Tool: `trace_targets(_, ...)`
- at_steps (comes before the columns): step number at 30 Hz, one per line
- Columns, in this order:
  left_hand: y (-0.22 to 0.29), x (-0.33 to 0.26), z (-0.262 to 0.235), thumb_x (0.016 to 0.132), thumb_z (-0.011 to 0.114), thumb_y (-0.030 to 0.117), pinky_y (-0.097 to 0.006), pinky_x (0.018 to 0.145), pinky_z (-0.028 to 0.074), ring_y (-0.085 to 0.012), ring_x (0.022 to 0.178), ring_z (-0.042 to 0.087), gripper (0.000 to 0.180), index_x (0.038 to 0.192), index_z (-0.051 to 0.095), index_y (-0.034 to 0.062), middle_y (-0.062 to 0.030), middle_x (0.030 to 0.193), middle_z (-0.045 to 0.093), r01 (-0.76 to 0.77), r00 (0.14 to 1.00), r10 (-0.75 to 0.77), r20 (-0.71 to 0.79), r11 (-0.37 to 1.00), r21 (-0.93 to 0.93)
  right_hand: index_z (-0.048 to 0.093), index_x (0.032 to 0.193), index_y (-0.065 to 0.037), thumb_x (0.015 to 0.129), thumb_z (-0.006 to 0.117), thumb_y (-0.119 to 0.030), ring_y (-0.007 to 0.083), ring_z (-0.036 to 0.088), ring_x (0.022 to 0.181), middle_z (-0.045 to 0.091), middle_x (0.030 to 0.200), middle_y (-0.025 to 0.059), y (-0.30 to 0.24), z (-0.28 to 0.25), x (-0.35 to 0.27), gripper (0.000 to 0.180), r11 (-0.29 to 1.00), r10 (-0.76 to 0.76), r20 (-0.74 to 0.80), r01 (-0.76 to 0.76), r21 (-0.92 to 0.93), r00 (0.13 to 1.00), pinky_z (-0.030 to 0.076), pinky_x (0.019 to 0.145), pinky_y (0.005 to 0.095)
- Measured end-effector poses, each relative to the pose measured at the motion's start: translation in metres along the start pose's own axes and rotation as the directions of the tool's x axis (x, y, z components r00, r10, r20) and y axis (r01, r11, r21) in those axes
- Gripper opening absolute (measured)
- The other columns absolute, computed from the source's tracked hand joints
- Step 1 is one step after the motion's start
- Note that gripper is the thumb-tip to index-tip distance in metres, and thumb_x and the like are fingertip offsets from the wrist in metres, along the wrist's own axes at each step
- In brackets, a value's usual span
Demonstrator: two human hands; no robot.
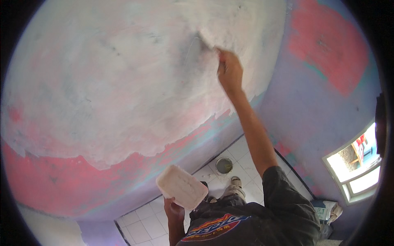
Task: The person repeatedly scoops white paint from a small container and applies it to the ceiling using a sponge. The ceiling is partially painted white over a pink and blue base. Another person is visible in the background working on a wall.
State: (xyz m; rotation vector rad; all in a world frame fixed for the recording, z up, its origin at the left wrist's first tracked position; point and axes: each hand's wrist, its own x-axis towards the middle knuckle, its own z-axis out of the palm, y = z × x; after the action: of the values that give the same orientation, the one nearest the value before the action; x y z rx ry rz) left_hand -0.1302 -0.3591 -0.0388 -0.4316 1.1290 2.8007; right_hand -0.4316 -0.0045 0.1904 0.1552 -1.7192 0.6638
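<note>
Watching from the side: right hand (230, 74) is up at the wall (123, 82), closed around a thin flat tool (203, 46). Tool is motion-blurred, so I can't tell its exact kind or how much of its edge touches the surface. Left hand (174, 207) grips a pale rectangular tray (182, 187) by its near corner, low, in front of the body, well apart from the tool.

Risks, my read:

1. Tray tip. One hand on one corner, load out past the grip. If the wrist tires or rolls, the tray dips and whatever is in it slides off. Pale smears on its face; depth of fill unclear.

2. Bucket (224, 165). It sits on the tiled floor (144, 212), just beside the shod foot (235, 180). Eyes on the wall plus a sidestep could mean a kick and a spill. Wet tile would then be a slip hazard.

3. Tool angle. Arm is stretched far up; at that reach, control probably drops. Too steep an edge could gouge or leave ridges in the pale coat; too light could skip. Grey patch around the tool looks uneven, though shadow may account for some of it.
</note>
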Motion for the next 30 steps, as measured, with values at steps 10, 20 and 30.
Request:
trace_targets(10, 0.017, -0.004, -0.003, 0.085, 0.061, 0.029, -0.051, 0.112, 0.043, -0.0352, 0.129, 0.057, 0.069, 0.146, 0.045, 0.0003, -0.0161, 0.137, 0.061, 0.057, 0.998, -0.055, 0.016, 0.992, -0.112, 0.068, 0.121, -0.006, 0.102, 0.054, -0.009, 0.0357, 0.066, 0.110, 0.070, 0.117, 0.0161, -0.037, 0.007, -0.059, 0.024, 0.994, -0.086, 0.154, 0.074, 0.086, 0.984, 0.053, 0.095, 0.0420)
trace_targets(20, 0.025, 0.001, 0.011, 0.093, 0.055, 0.048, -0.056, 0.099, 0.055, -0.0375, 0.120, 0.063, 0.070, 0.147, 0.044, 0.0047, -0.0176, 0.134, 0.060, 0.048, 0.998, -0.043, 0.050, 0.994, -0.103, 0.067, 0.125, -0.008, 0.085, 0.057, 0.003, 0.0289, 0.068, 0.098, 0.071, 0.104, 0.0100, -0.045, 0.015, -0.096, 0.043, 0.948, -0.310, 0.299, 0.269, 0.171, 0.902, 0.053, 0.098, 0.0423)
trace_targets(30, 0.019, 0.003, 0.048, 0.100, 0.048, 0.059, -0.057, 0.098, 0.055, -0.0379, 0.122, 0.062, 0.071, 0.150, 0.042, 0.0093, -0.0159, 0.139, 0.058, 0.007, 1.000, -0.006, 0.008, 0.988, -0.152, 0.068, 0.125, -0.009, 0.089, 0.059, 0.006, 0.0338, 0.065, 0.113, 0.070, 0.122, 0.0135, 0.036, -0.032, 0.078, 0.040, 0.962, -0.248, 0.017, 0.248, -0.116, 0.969, 0.051, 0.101, 0.0407)
